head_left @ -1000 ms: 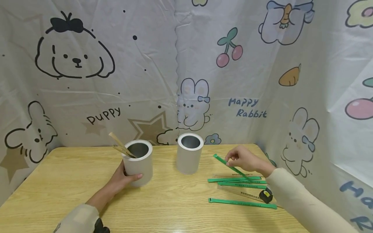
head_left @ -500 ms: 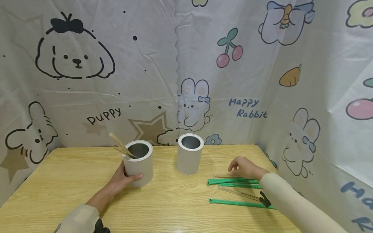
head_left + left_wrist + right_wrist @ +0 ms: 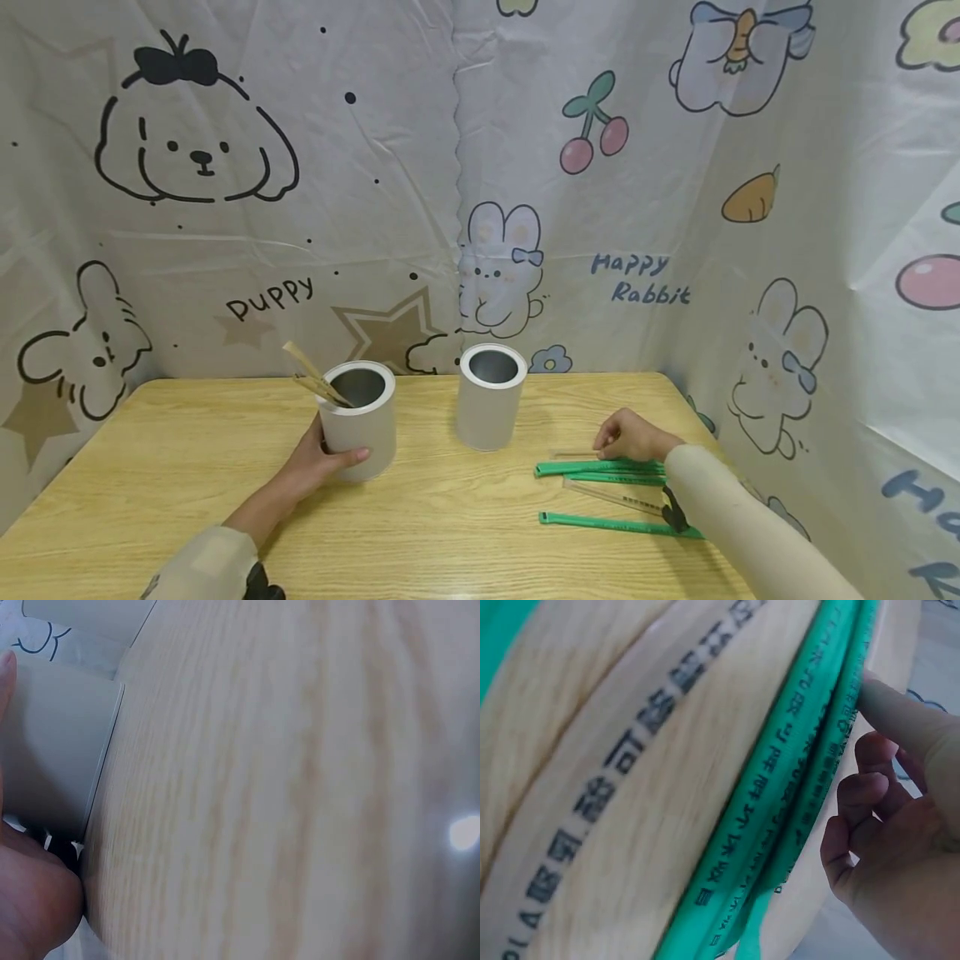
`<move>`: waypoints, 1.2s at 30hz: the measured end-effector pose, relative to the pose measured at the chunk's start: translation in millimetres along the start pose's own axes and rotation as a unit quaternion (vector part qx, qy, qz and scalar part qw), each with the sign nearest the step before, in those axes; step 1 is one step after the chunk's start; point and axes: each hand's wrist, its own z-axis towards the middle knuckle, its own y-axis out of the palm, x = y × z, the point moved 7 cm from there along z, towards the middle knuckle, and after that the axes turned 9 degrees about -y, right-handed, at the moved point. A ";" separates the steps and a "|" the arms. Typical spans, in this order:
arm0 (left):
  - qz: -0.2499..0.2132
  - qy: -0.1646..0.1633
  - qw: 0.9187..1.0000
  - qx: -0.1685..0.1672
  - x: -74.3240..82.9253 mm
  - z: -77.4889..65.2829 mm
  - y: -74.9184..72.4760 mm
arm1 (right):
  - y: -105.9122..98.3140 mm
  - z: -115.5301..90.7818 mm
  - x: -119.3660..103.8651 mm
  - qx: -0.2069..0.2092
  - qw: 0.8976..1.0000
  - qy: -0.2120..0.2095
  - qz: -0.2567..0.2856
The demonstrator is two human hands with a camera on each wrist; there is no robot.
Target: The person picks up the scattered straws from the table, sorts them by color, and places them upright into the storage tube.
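Observation:
My left hand [image 3: 309, 458] grips a white can [image 3: 367, 442] from its left side, thumb across the front. Several slender tan sticks [image 3: 318, 383] lean out of that can's mouth. On the right, my right hand [image 3: 630, 437] is low over the table, fingertips right at a pale wrapped straw [image 3: 573, 455]; I cannot tell whether they pinch it. Just in front lie several green wrapped straws [image 3: 585, 469], close together. In the right wrist view, one fingertip [image 3: 874, 694] overlaps the edge of the green straws [image 3: 780, 772] and the other fingers are curled.
A second white can [image 3: 487, 412] stands upright between the hands, farther back. Nearer the front lie another pale straw [image 3: 615, 497] with dark print and a separate green straw [image 3: 615, 524]. Behind the wooden table [image 3: 450, 533] hangs a printed cloth [image 3: 390, 167].
My right hand has let go of a green straw onto the green group, then moved down to the pale straw behind it. The left hand and its can have stayed in place.

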 end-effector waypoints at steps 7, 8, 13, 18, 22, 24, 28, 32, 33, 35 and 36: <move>0.000 0.002 1.000 0.008 -1.7 1.3 0.4 | -32.9 1.4 -11.2 0.083 0.995 0.031 0.043; 0.002 0.002 1.000 0.009 -2.0 1.1 0.2 | -39.0 2.4 -16.7 0.098 0.993 0.038 0.054; 0.004 -0.002 1.000 0.006 -3.0 0.2 -0.1 | -65.3 12.1 -60.8 0.196 0.960 0.027 0.200; 0.005 -0.001 1.000 0.006 -3.8 -0.2 -1.9 | -72.1 35.3 -139.8 0.267 0.835 -0.075 0.475; 0.005 0.003 1.000 0.008 -3.4 -0.4 -3.6 | -58.7 62.4 -209.1 0.251 0.745 -0.174 0.593; 0.003 0.001 1.000 0.005 -3.7 -0.2 -3.3 | -43.5 77.7 -238.2 0.225 0.719 -0.208 0.624; 0.001 -0.003 1.000 0.002 -3.8 0.5 -2.1 | 0.0 107.1 -280.7 0.166 0.694 -0.228 0.663; 0.002 0.000 1.000 0.004 -2.1 1.1 -0.9 | 44.4 134.1 -296.4 0.160 0.696 -0.197 0.671; 0.003 0.000 1.000 0.005 -1.7 1.2 -0.8 | 54.1 139.7 -296.6 0.164 0.704 -0.184 0.666; 0.006 -0.001 1.000 0.008 -1.5 1.9 -1.3 | 72.6 149.0 -292.5 0.179 0.725 -0.147 0.649; 0.007 -0.001 1.000 0.009 -1.6 2.1 -1.6 | 80.5 152.2 -289.0 0.186 0.738 -0.128 0.635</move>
